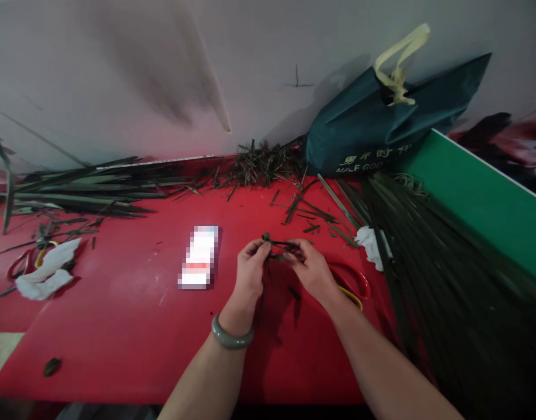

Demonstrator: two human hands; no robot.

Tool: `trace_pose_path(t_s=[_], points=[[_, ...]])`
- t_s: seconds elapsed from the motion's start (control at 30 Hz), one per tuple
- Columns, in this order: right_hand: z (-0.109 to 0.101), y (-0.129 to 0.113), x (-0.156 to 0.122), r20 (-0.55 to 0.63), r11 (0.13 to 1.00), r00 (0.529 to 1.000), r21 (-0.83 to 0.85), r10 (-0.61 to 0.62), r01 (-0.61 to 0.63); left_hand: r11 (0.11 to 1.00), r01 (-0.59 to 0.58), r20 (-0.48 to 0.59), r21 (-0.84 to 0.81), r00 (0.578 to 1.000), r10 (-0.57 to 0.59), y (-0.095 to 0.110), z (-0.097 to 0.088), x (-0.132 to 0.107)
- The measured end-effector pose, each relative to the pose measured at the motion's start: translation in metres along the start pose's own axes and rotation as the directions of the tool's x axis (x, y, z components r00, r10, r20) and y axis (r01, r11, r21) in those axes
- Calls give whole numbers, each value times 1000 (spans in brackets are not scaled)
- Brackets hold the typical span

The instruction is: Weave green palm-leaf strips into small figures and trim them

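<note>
Between my two hands, above the red tabletop (132,326), is a dark green leaf strip (277,242) with a small folded knot at its left end. My left hand (253,265), with a grey-green bangle on the wrist, pinches it near the knot. Fingers of my right hand (309,265) are closed on the strip's right part. A thin end hangs below my left hand. Scissors with red and yellow handles (358,283) lie beside my right wrist, partly hidden by it. A phone (199,256) with a blurred screen rests left of my hands.
Long leaves (88,186) lie along the wall, with a heap of clippings (268,163). More long leaves (452,280) cover the right side by a green board (482,198). A dark bag (382,128) leans behind. Other scissors (25,262) and crumpled tissue (53,271) sit left.
</note>
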State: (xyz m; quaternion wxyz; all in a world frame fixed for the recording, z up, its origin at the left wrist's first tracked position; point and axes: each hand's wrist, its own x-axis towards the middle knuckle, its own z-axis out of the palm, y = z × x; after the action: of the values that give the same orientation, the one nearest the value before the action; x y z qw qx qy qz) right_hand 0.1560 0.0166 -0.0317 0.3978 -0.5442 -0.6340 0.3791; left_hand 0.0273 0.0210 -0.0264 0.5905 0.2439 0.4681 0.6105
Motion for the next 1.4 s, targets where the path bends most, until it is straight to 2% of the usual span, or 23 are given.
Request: trace_pose_path(t_s=[0.1, 0.17, 0.23, 0.33, 0.4, 0.53, 0.6, 0.67, 0.73, 0.87, 0.97, 1.1, 1.17, 1.23, 1.33, 1.4], points=[[1, 0, -1, -76, 1000, 997, -10, -21, 20, 999, -34, -116, -30, 993, 30, 4, -4, 7], [2, -2, -2, -60, 1000, 998, -6, -6, 6, 997, -68, -161, -25, 985, 63, 7, -7, 10], [4, -5, -5, 43, 1000, 999, 22, 20, -21, 993, -117, -211, -15, 971, 111, 11, -9, 12], [9, -10, -9, 251, 997, 968, 74, 0, -20, 985, -171, -248, 19, 954, 171, 13, -12, 13], [14, -13, -13, 305, 999, 952, 36, 2, -14, 982, -177, -233, 62, 954, 187, 13, -12, 12], [23, -14, -15, 254, 996, 965, -76, 67, -49, 985, -138, -150, 100, 977, 152, 11, -8, 7], [25, -12, -13, 221, 997, 972, -9, 78, -78, 988, -121, -78, 91, 989, 128, 10, -5, 4], [25, -10, -11, 203, 983, 975, 138, 92, -122, 990, -119, -26, 73, 992, 121, 11, -3, 1], [23, -9, -9, 220, 922, 965, 325, 142, -210, 991, -127, -4, 50, 992, 127, 12, -3, -1], [19, -13, -10, 321, 688, 918, 613, 233, -388, 991, -133, 36, 23, 991, 132, 15, -3, -3], [20, -15, -12, 376, 575, 898, 692, 229, -436, 995, -94, 104, 25, 990, 91, 17, -2, -8], [24, -13, -14, 417, 507, 886, 730, 202, -459, 998, 23, 187, 62, 982, -35, 18, 0, -14], [25, -11, -16, 432, 506, 883, 729, 182, -461, 995, 38, 168, 92, 984, -53, 18, 0, -14], [24, -10, -16, 426, 541, 891, 717, 158, -439, 993, -16, 124, 116, 992, 1, 18, 0, -12], [21, -8, -13, 349, 659, 928, 669, 130, -344, 986, -102, 85, 135, 992, 91, 19, 1, -9], [18, -7, -11, 263, 744, 957, 613, 123, -264, 983, -112, 87, 143, 991, 100, 20, 2, -9]])
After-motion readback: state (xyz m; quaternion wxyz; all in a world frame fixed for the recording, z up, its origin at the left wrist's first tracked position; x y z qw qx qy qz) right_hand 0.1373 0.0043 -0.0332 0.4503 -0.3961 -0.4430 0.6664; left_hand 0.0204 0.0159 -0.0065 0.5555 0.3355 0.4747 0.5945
